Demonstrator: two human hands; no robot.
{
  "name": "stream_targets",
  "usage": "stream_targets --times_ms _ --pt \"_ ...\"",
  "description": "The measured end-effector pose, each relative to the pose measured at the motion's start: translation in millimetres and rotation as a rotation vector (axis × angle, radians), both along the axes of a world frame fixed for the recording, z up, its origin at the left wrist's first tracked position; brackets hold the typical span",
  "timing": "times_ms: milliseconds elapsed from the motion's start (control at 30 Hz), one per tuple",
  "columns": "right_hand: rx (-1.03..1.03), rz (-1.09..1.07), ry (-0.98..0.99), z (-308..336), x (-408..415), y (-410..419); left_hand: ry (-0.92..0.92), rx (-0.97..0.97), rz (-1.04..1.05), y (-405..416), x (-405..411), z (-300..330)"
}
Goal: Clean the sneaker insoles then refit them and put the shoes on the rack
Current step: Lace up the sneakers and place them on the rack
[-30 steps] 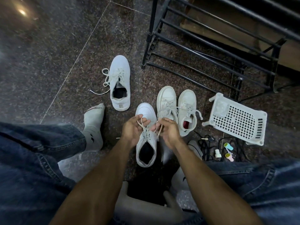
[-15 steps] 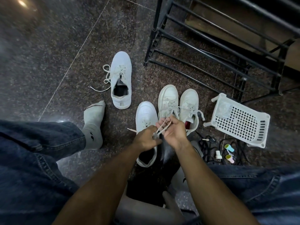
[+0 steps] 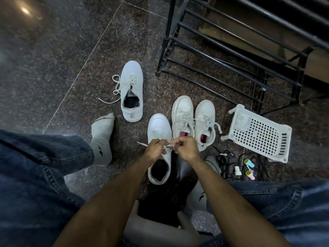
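A white sneaker (image 3: 159,125) stands on the dark floor between my legs, toe pointing away. My left hand (image 3: 155,147) and my right hand (image 3: 187,146) are over its tongue, each pinching a lace end (image 3: 141,144) pulled taut. To its right stands a pair of white sneakers (image 3: 193,114) with red linings and tied laces. Further left lies a pale sneaker (image 3: 132,90) with loose laces. The black metal shoe rack (image 3: 231,50) stands at the upper right.
A white perforated plastic basket (image 3: 258,134) lies on its side at the right. Black cords and small coloured items (image 3: 248,163) lie beside it. My socked foot (image 3: 103,138) rests at the left. A grey stool edge (image 3: 154,232) shows below.
My hands came together over the sneaker with the laces gathered, then moved apart again, drawing the lace ends sideways. The view shifted slightly.
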State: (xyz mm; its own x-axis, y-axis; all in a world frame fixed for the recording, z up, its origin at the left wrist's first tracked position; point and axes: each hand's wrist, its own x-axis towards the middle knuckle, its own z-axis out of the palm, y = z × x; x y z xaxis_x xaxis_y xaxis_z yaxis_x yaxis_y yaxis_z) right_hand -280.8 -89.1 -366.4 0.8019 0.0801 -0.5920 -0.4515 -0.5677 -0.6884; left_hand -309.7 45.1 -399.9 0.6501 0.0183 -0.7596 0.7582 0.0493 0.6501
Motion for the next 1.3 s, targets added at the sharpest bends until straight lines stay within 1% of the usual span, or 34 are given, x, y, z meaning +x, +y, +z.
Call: stream_targets --times_ms 33,100,200,300,400,467,533,600,667,733,800,867,1000,1067,1133,1200,1233,1300 --pt "-0.019 0.008 0.032 1 1 -3 0.002 -0.027 0.051 1 0 1" --pt "0.010 0.034 0.181 8 2 -9 0.002 -0.069 0.134 3 0 0" --pt "0.041 0.166 0.383 15 1 -18 0.023 -0.144 0.253 5 0 0" --pt "0.052 0.281 0.433 14 -5 -13 0.035 -0.159 0.275 3 1 -1" --pt "0.028 0.398 0.397 16 -15 3 0.023 -0.128 0.285 1 2 -3" --pt "-0.028 0.446 0.250 9 -19 11 0.005 -0.101 0.282 1 2 -2" --pt "-0.030 0.368 0.131 2 -23 15 0.003 -0.081 0.286 1 1 -1" --pt "0.043 0.170 0.138 -5 -30 19 -0.011 -0.004 0.268 3 0 -2" --pt "0.104 -0.021 0.207 -5 -35 24 -0.085 0.144 0.153 8 -3 -8" --pt "0.145 -0.163 0.289 -3 -36 27 -0.183 0.246 -0.005 14 -8 -4" --pt "0.198 -0.270 0.364 -2 -35 27 -0.227 0.327 -0.154 19 -16 -2" --pt "0.231 -0.343 0.423 -2 -32 27 -0.236 0.401 -0.250 22 -24 -2" --pt "0.217 -0.364 0.506 -5 -29 25 -0.303 0.611 -0.408 20 -33 -1" --pt "0.195 -0.357 0.534 -7 -27 25 -0.406 0.729 -0.480 20 -35 4" --pt "0.156 -0.342 0.525 -7 -25 26 -0.583 0.870 -0.597 21 -40 6" --pt "0.093 -0.325 0.451 -10 -22 27 -0.725 0.954 -0.658 22 -44 5" --pt "0.048 -0.290 0.380 -12 -21 27 -0.748 0.961 -0.679 22 -44 6" --pt "-0.056 -0.138 0.228 -15 -18 26 -0.721 0.921 -0.709 22 -40 8"
